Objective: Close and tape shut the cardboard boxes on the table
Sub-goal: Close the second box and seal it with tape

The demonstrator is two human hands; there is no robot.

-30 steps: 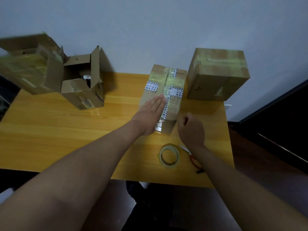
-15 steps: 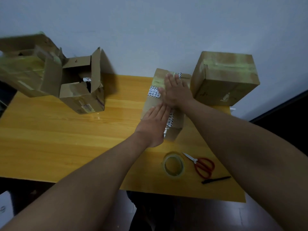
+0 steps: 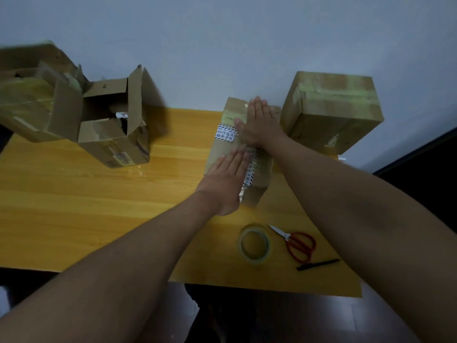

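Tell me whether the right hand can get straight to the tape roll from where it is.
Probably yes. The right hand lies flat on the taped box, holding nothing, and the tape roll lies uncovered on the table just beside that forearm, left of the scissors.

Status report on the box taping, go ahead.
Both hands flat, left hand and right hand pressing the taped box. Open box untaped. Nothing blocking.

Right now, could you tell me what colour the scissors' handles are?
Red, seen in the head view: the scissors lie on the table beside the tape roll.
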